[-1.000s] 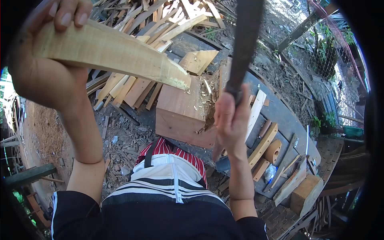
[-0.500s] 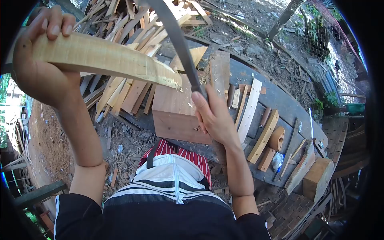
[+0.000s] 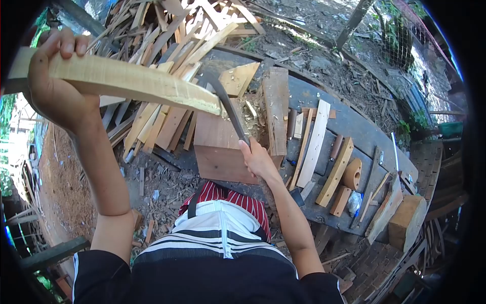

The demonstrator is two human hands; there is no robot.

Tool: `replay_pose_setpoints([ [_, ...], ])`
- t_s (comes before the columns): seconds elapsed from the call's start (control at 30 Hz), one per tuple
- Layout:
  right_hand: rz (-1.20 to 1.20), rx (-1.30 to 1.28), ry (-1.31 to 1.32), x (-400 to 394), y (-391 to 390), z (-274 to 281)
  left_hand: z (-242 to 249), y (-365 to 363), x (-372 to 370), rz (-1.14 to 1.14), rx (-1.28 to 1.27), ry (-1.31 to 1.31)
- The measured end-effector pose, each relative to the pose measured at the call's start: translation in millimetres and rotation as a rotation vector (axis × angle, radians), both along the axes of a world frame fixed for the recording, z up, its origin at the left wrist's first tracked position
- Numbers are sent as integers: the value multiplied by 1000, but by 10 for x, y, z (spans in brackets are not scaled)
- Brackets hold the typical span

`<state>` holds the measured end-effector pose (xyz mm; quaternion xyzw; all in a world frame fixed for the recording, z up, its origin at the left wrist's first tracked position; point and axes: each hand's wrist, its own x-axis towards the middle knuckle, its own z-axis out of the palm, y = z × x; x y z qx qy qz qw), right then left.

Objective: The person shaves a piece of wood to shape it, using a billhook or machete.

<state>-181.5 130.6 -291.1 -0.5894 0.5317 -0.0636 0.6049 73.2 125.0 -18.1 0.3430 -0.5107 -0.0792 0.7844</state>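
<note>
Raised at the upper left, my left hand [image 3: 65,96] is wrapped round a long pale wooden board [image 3: 136,82]. The board slants down to the right, and its far end shows a rough cut face over a big wooden block [image 3: 225,164]. In my right hand [image 3: 260,163] is the handle of a machete [image 3: 231,112], gripped closed. Its dark curved blade points up and to the left, right at the far end of the board. A pale wood chip [image 3: 251,109] shows just right of the blade.
A dark workbench [image 3: 304,91] carries a thick timber [image 3: 276,109], a white strip [image 3: 315,144], a drilled wooden bar [image 3: 335,172] and a rounded wooden piece [image 3: 353,174]. Heaped wood offcuts [image 3: 167,35] lie beyond. A squared log [image 3: 406,223] stands at the right.
The machete has swung down from above to the far end of the board, my right hand lowering with it. A pale chip has appeared beside the blade. The board has shifted slightly left.
</note>
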Motion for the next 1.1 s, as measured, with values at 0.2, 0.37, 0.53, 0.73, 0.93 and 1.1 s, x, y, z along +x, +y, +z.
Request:
replay_pose_setpoints([
  [0.2,-35,24,-66,18,-124,119,-12,4,70,136,-17,24],
  [0.37,-76,-445,-367,61,-233,1447,-25,19,135,122,-6,13],
  [0.53,-195,-900,-376,223,-151,1250,-27,43,96,94,3,-4],
  [0.73,118,-510,416,52,52,-511,-14,32,103,241,-65,-1],
  [0.93,84,-143,230,-38,-76,-333,-53,22,344,87,-52,54],
  [1.1,-97,93,-49,-63,-20,-501,-99,39,582,12,-72,97],
])
